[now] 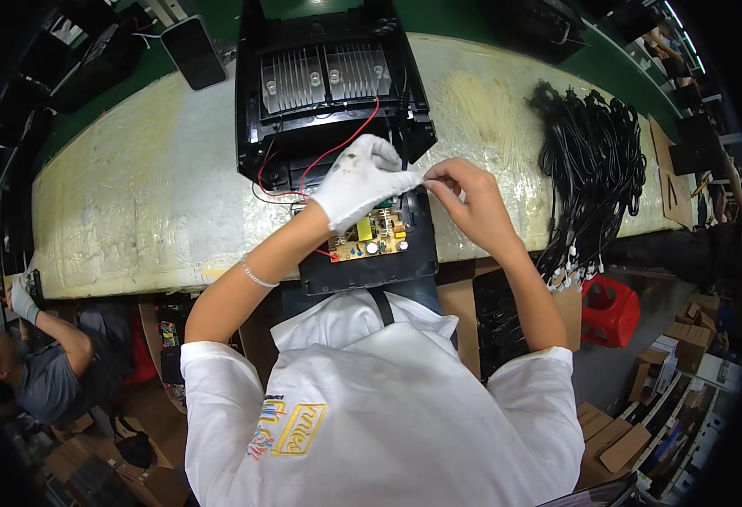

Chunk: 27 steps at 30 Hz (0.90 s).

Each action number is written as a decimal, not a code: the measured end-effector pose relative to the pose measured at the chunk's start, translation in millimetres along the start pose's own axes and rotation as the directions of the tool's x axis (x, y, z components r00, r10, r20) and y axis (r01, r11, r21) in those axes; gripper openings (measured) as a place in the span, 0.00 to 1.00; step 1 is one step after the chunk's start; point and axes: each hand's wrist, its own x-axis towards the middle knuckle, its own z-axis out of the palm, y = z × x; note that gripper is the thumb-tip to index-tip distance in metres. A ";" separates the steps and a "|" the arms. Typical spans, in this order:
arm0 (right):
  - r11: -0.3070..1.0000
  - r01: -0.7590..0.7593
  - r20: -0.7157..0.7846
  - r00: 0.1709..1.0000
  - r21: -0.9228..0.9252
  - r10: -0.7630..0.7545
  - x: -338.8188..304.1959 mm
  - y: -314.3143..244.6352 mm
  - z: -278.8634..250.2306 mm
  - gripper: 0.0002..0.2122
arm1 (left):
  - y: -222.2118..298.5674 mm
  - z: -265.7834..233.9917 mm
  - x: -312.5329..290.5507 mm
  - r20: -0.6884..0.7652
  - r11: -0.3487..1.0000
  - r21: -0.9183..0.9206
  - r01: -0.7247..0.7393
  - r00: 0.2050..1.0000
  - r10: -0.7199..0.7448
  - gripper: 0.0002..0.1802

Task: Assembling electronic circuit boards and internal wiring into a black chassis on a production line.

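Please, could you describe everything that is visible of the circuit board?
The tan circuit board lies component-side up over the black panel. It carries a large yellow block, smaller yellow and blue parts, and round pale-topped components near its lower edge. A red wire meets its lower left corner. The gloved left hand hides part of its upper left; whether they touch cannot be told.

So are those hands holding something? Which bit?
Can't tell: the gloved left hand and bare right hand are close together, but anything pinched there is too small to see.
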 end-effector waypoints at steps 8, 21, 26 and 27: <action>0.809 0.507 0.272 0.857 -0.296 -0.438 21.9 2.8 -12.0 0.07 | -7.2 7.8 10.1 -0.120 0.998 0.026 -0.049 0.991 0.052 0.21; 0.646 0.497 0.202 0.855 -0.579 -0.477 13.3 -58.3 -26.5 0.16 | -80.0 -42.5 -135.5 0.264 0.308 0.744 -0.593 0.685 0.679 0.26; 0.453 0.809 0.554 0.586 -0.374 -0.591 61.4 -88.7 21.5 0.23 | -91.8 -28.1 -133.7 0.375 0.064 0.745 -0.664 0.495 0.783 0.20; 0.411 0.853 0.600 0.520 -0.322 -0.608 71.0 -90.7 32.4 0.24 | -82.1 -24.6 -137.9 0.372 0.098 0.724 -0.683 0.506 0.778 0.19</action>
